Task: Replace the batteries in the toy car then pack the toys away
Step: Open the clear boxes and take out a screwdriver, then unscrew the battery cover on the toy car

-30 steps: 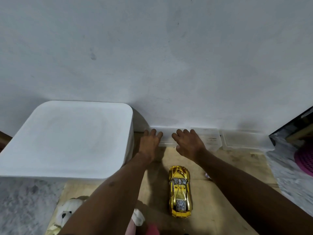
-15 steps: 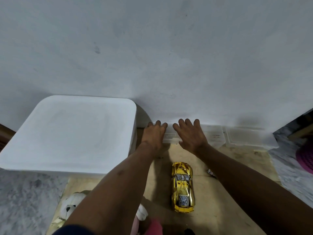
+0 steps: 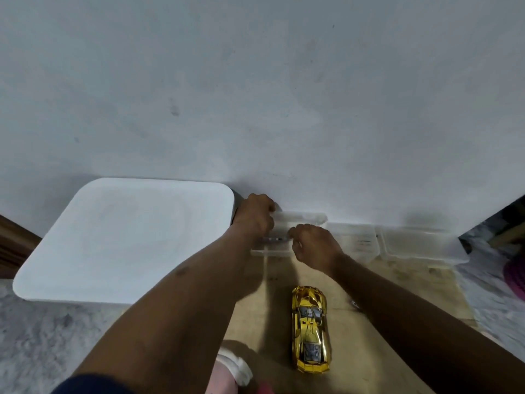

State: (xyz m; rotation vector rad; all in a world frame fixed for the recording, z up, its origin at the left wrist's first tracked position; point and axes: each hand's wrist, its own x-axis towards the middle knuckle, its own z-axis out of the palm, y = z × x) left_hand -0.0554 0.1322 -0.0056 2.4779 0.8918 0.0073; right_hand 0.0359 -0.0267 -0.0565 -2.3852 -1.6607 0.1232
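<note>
Clear box (image 3: 270, 253) at the board's (image 3: 397, 294) far edge, likely being opened.
Left hand (image 3: 255, 214) curled on lid (image 3: 304, 216), right hand (image 3: 311, 243) pinching rim; a sudden release may spill contents.

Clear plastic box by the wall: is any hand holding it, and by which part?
Yes, both. The left hand grips the lid of the clear plastic box at its left end; the right hand pinches the box's front edge.

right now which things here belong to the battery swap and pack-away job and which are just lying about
Job: gold toy car; clear plastic box, held by left hand and right hand; white plush toy.
Lying about: large white lidded bin; middle clear tub; right clear tub; pink object.
</note>
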